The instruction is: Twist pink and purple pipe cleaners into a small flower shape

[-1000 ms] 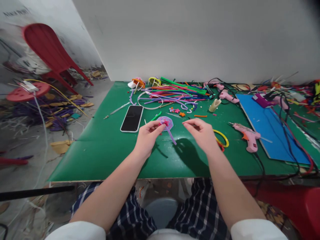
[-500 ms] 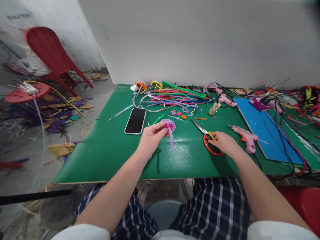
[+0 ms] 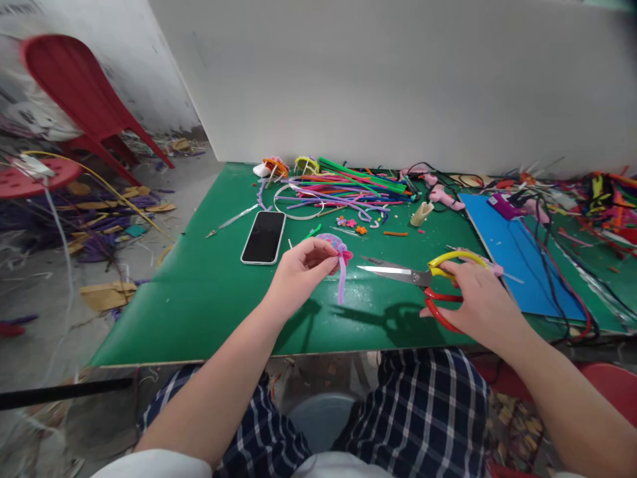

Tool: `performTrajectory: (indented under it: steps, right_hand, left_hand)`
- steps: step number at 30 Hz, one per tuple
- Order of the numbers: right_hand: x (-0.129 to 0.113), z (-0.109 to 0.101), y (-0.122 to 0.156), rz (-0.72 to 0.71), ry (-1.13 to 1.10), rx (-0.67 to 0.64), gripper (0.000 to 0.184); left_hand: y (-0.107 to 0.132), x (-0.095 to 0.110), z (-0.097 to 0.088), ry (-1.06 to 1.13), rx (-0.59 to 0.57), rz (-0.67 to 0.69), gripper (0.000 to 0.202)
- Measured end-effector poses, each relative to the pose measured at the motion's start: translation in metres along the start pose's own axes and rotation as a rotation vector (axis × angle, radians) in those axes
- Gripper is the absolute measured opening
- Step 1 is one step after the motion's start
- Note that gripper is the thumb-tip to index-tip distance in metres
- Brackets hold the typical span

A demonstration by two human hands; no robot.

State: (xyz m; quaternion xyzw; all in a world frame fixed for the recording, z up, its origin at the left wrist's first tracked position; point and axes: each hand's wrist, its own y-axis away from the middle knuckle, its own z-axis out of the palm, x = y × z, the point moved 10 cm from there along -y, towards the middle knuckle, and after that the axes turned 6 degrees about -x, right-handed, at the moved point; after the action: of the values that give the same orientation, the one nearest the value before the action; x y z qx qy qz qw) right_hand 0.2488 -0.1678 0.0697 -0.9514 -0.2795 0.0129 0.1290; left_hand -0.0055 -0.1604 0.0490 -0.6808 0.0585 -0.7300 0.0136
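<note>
Head view: right hand (image 3: 480,302) has raised the scissors (image 3: 421,278), gripped and aimed nine o'clock toward the pink-and-lilac pipe-cleaner piece (image 3: 342,263) pinched in the left hand (image 3: 302,271); both hands are now occupied.

One pair of steel scissors with red and yellow handles (image 3: 393,271); three small purple, pink and orange flower shapes (image 3: 351,224), centre; one white-edged, black-screened phone (image 3: 263,237); one red plastic chair (image 3: 79,93), upper left.

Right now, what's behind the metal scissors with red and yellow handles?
Green tabletop behind the blades; a pink glue gun behind the yellow handle, its grip hidden by the right hand.
</note>
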Motion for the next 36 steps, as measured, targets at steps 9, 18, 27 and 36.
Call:
performTrajectory:
  steps: [9, 18, 27, 36]
  right_hand:
    - [-0.023, -0.038, -0.012, -0.117, 0.105, 0.045, 0.050]
    - [-0.024, -0.038, -0.013, -0.124, 0.108, 0.077, 0.048]
    - [-0.041, -0.056, -0.005, -0.237, 0.299, 0.225, 0.037]
    - [-0.050, -0.061, 0.000, -0.286, 0.359, 0.276, 0.033]
  left_hand:
    - [0.007, 0.009, 0.014, -0.014, -0.105, 0.007, 0.016]
    - [0.012, 0.014, 0.020, -0.058, -0.143, 0.014, 0.022]
    - [0.016, 0.002, 0.023, -0.026, -0.222, -0.144, 0.029]
    - [0.017, 0.003, 0.026, -0.007, -0.268, -0.155, 0.032]
